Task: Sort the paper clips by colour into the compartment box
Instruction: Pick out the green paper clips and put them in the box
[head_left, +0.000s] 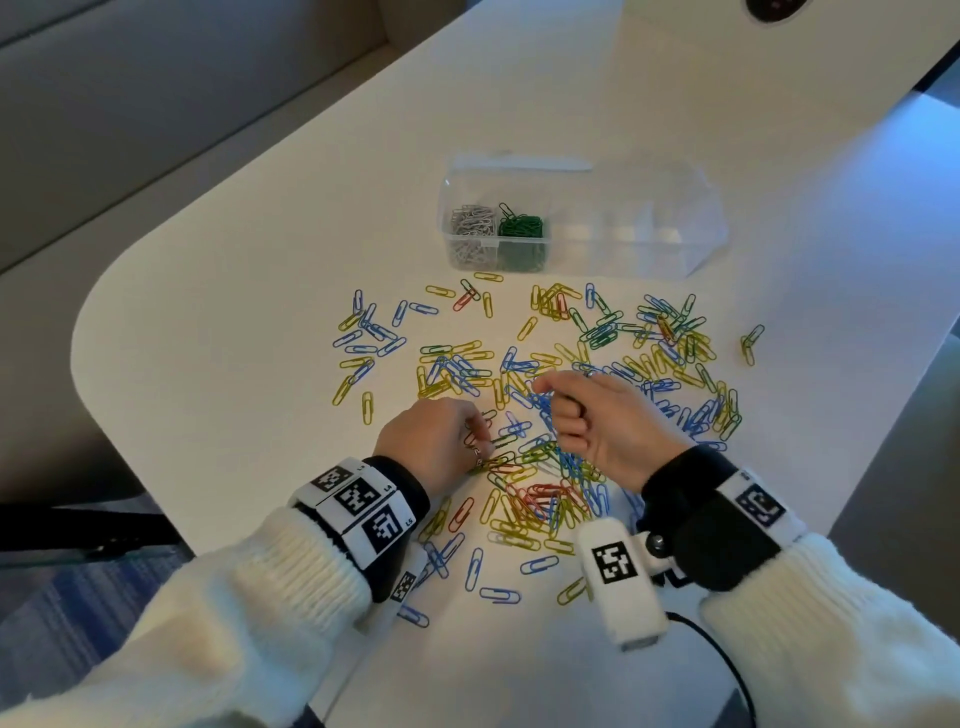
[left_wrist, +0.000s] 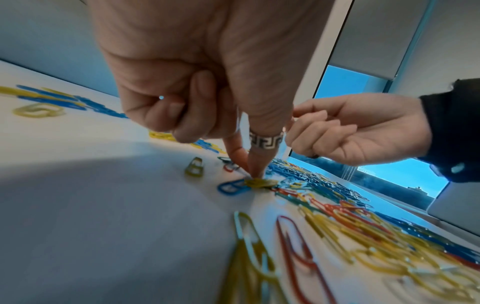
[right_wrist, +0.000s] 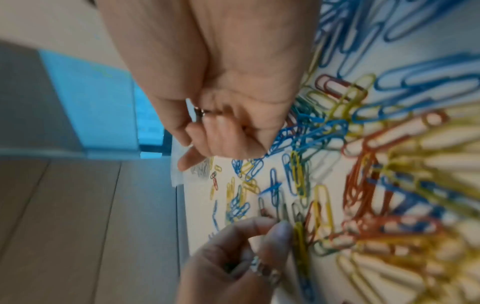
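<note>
White bench (head_left: 249, 291) carries a loose scatter of paper clips (head_left: 540, 395), blue, yellow, green and red mixed. Clear compartment box (head_left: 582, 218) stands beyond the scatter, near its far edge; one end compartment holds silver clips (head_left: 471, 228), the one beside it green clips (head_left: 522, 236), the rest look bare. Left hand (head_left: 434, 441) is down on the clips: thumb and a finger tip meet on a yellowish clip (left_wrist: 258, 182) lying on the bench, other fingers curled under. Right hand (head_left: 597, 415) hovers just above the pile, fingers curled in, thumb and forefinger tips together; whether it holds a clip I cannot tell.
</note>
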